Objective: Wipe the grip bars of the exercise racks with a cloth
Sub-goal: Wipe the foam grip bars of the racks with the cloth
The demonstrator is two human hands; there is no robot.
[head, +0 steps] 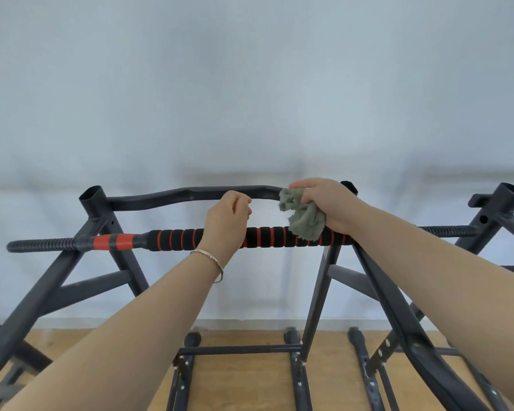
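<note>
1. Right hand [330,203], centre right of the frame: fingers [306,183] curled tight, gripping a bunched grey-green cloth [303,218] at the right end of the curved bar [166,195].
2. The cloth hangs down and touches the black-and-red foam bar [175,240] below.
3. Left hand [224,223], centre: fingers [241,200] curled round the curved bar, just left of the cloth; a bracelet [212,259] sits on the wrist.
4. Both bars belong to a dark metal rack [42,280] standing on a wooden floor [244,381] against a pale wall [250,84].
</note>
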